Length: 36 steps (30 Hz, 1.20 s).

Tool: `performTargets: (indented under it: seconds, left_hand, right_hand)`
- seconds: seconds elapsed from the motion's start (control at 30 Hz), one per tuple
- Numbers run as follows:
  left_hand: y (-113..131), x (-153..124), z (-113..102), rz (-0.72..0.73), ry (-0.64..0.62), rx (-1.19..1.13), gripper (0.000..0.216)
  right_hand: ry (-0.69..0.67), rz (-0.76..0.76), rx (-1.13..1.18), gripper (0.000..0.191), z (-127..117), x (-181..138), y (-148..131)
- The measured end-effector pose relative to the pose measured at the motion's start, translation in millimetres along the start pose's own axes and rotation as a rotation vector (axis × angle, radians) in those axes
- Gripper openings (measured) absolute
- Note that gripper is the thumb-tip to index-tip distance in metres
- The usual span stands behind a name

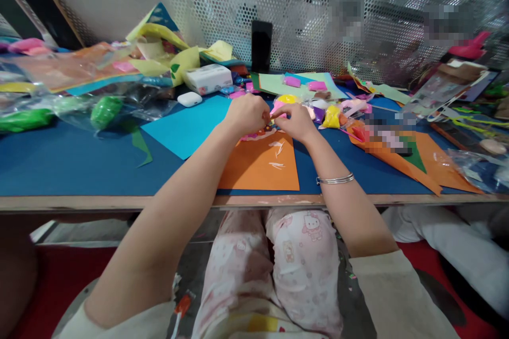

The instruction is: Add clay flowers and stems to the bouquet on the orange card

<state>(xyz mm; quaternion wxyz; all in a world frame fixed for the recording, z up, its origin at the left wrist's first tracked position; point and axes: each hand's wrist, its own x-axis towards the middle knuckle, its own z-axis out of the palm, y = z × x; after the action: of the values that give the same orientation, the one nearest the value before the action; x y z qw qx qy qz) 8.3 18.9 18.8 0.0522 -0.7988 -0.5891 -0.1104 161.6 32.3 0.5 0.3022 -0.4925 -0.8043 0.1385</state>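
Note:
Over the far part of an orange paper sheet (258, 169), my left hand (247, 115) and my right hand (296, 122) meet at the fingertips. Both are closed in a pinch, and whatever sits between the fingers is too small to make out. Below them a pink and multicoloured clay-like shape (254, 136) lies on the orange sheet, partly covered by my left hand. White strokes (277, 164) show on the sheet near my right wrist. Just beyond my hands are a yellow lump (288, 99) and a yellow packet (332, 116). A blue sheet (186, 124) lies left of my left forearm.
Behind my hands a dark phone (261, 45) stands upright against perforated metal. A white box (209, 78) and a white earbud case (190, 99) are at the back left. Bagged green clay (106, 112) lies left; a clear bottle (437, 87) and rolled orange paper (397, 161) are right.

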Motion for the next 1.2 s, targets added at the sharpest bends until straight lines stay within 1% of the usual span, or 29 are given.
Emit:
performTargets:
  seconds: [0.33,0.6,0.8,0.9,1.07,1.2]
  left_hand:
    - [0,0,3,0.000,0.021,0.016,0.031]
    - [2,0,6,0.012,-0.015,0.028,0.031]
    - [4,-1,9,0.050,-0.049,0.065,0.031]
    - [4,-1,11,0.065,-0.036,0.066,0.031]
    - [4,0,12,0.049,-0.061,0.064,0.031]
    - [4,0,12,0.055,-0.059,0.064,0.031]
  right_hand:
    - [-0.002,0.018,-0.039,0.024,0,-2,-4]
    - [-0.034,0.028,-0.114,0.025,0,-2,-3]
    - [-0.085,-0.002,-0.164,0.025,3,-1,1]
    - [-0.089,0.005,-0.162,0.026,3,-1,0]
    - [-0.087,0.021,-0.164,0.025,2,-3,-1]
    - [-0.090,0.028,-0.178,0.025,1,-2,-2]
